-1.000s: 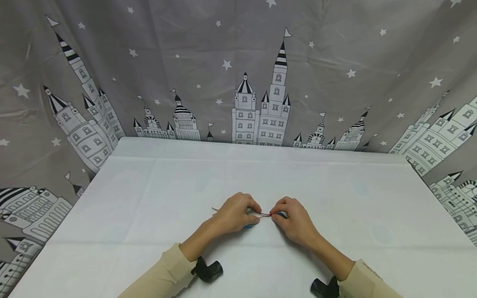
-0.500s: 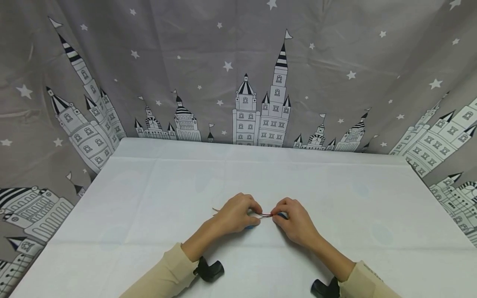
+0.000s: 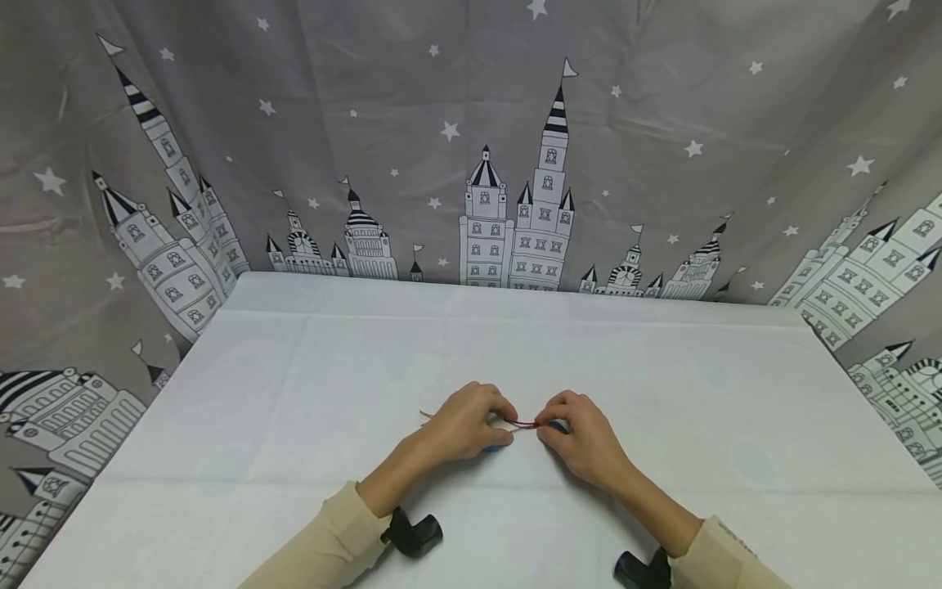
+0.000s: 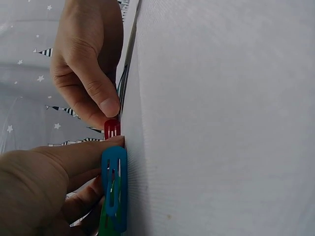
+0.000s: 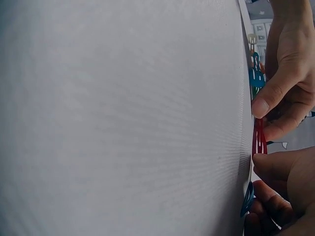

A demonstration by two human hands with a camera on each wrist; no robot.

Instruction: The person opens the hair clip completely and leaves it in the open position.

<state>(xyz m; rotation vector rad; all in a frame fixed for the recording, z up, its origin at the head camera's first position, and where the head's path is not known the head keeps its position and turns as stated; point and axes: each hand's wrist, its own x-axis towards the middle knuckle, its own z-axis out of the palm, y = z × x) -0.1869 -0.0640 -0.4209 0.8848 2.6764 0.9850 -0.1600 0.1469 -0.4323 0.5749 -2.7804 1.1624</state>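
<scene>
A red snap hair clip (image 5: 260,140) is stretched between both hands, just above the white tabletop. Thumb and fingertips of the left hand (image 3: 471,421) pinch one end of it; those of the right hand (image 3: 581,433) pinch the other. Close by the left hand, a blue snap clip (image 4: 114,153) stands out in the left wrist view, with a green clip (image 4: 105,223) partly behind it. Under the right hand's fingers sits a darker blue clip (image 5: 247,199), mostly covered in the head view. Fingers hide the red clip's two ends.
Beyond the left hand, thin tan clip ends (image 3: 425,415) show, their kind partly hidden. The white cloth-covered table (image 3: 331,368) reaches back to a grey curtain (image 3: 441,98) printed with castles and stars. Black wrist cameras (image 3: 414,533) hang beneath both beige sleeves (image 3: 324,532).
</scene>
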